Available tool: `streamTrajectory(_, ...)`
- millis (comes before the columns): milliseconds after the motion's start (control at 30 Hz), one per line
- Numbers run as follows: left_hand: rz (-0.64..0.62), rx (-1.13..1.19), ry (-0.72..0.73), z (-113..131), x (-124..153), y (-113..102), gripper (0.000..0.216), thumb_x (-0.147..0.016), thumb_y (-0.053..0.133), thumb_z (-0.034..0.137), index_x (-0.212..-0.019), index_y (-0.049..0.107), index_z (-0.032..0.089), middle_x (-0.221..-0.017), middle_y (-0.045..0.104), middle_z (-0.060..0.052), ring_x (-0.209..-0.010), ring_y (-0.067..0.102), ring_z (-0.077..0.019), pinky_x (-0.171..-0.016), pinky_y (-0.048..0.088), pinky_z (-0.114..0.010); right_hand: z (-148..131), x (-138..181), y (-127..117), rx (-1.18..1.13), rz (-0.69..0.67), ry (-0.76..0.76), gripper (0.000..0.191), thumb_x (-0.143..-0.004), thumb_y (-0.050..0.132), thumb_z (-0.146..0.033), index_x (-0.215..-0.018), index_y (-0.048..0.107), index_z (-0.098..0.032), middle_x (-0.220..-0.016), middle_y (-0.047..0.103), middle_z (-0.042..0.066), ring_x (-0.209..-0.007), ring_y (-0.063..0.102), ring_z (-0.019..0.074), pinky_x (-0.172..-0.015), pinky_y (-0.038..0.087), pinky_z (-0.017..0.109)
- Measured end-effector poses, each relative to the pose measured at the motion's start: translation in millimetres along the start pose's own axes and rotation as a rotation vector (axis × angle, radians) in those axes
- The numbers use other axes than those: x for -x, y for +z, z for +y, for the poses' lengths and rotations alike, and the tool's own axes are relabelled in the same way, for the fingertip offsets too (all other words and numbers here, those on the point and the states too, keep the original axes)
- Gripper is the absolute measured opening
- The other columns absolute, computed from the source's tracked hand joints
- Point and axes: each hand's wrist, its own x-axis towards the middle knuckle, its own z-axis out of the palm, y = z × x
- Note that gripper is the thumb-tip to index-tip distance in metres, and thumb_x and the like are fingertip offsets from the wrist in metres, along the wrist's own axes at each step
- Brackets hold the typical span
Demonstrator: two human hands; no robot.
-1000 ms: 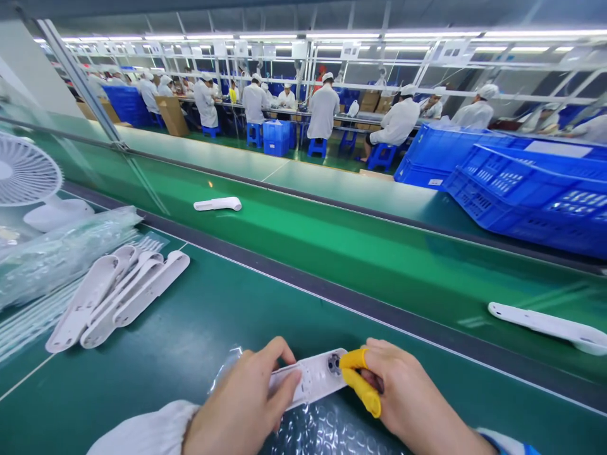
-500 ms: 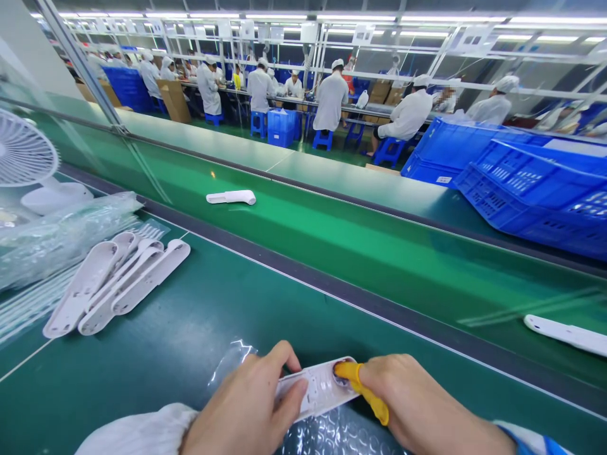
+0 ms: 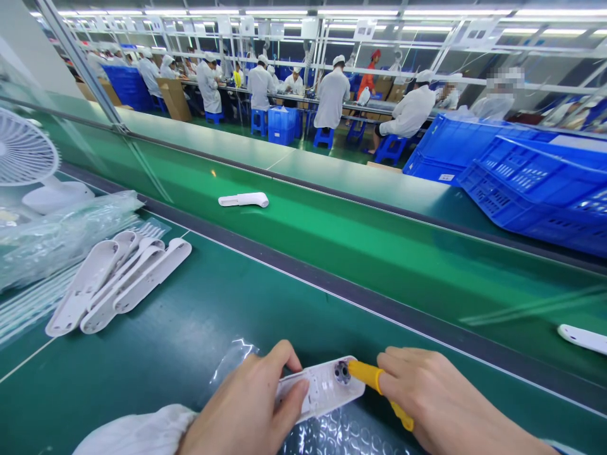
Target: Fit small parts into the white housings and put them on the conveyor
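Observation:
My left hand (image 3: 246,398) pinches a long white plastic shell (image 3: 325,393) between thumb and fingers, its hollow side facing up. A round metallic part with dark holes (image 3: 342,373) sits inside the shell's far right end. My right hand (image 3: 422,388) is at that end, wearing yellow finger cots (image 3: 367,375) on two digits. One covered finger stretches out to the shell's rim beside the round part; the other covered digit points down, apart from it. Nothing is held in the right hand. Below the shell lies a sheet of bubble wrap (image 3: 348,436).
Several similar white shells (image 3: 152,278) are piled at left beside clear plastic bags (image 3: 61,227) and a white fan (image 3: 26,151). Beyond the table edge runs a green conveyor belt (image 3: 322,227) carrying white parts (image 3: 244,200). Blue crates (image 3: 545,177) stand at right; co-workers sit farther back.
My right hand has drawn back to the right, its covered finger leaving the round part, which now shows. The left hand stays put. White parts on the belt have shifted right.

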Motion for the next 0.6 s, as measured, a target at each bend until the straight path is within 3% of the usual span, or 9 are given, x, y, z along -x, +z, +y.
streamTrajectory(167,0.021,-0.052,-0.02,-0.1,-1.2,-0.5,0.022,-0.085,0.029,0.035,-0.087,0.048,0.025,-0.062,0.051,0.002,-0.061,0.053,-0.0198,-0.054,0.037,-0.026,7.6,7.3,-0.5,-0.16,0.224,0.099,0.028,-0.078,0.035,-0.002,-0.058,0.043,-0.021,-0.055,0.049,0.0,-0.047,0.043,0.0144,-0.041,0.03,0.026)
streamTrajectory(267,0.005,-0.053,-0.019,0.5,-0.8,-0.2,0.022,-0.085,0.029,0.035,-0.086,0.048,0.025,-0.06,0.051,0.002,-0.062,0.054,-0.0201,-0.055,0.038,-0.026,7.7,8.1,6.7,-0.373,0.242,0.166,0.014,-0.082,0.044,-0.012,-0.089,0.051,-0.021,-0.084,0.057,0.006,-0.074,0.055,0.0184,-0.059,0.047,0.028)
streamTrajectory(367,0.005,-0.06,-0.021,4.7,3.2,-3.4,0.025,-0.085,0.027,0.038,-0.086,0.048,0.025,-0.059,0.052,0.002,-0.065,0.054,-0.0208,-0.057,0.039,-0.027,1.6,5.8,15.8,-0.574,0.218,0.209,0.049,-0.076,0.054,-0.013,-0.12,0.038,-0.027,-0.108,0.053,0.007,-0.095,0.054,0.02,-0.079,0.048,0.032)
streamTrajectory(600,-0.025,-0.076,-0.114,12.0,13.7,-17.1,0.036,-0.08,0.023,0.048,-0.088,0.051,0.026,-0.061,0.056,-0.001,-0.063,0.056,-0.0215,-0.055,0.041,-0.029,-11.5,-0.6,19.4,-0.761,0.32,0.247,0.053,-0.073,0.056,-0.006,-0.115,0.04,-0.035,-0.105,0.056,-0.002,-0.094,0.055,0.0159,-0.082,0.045,0.028)
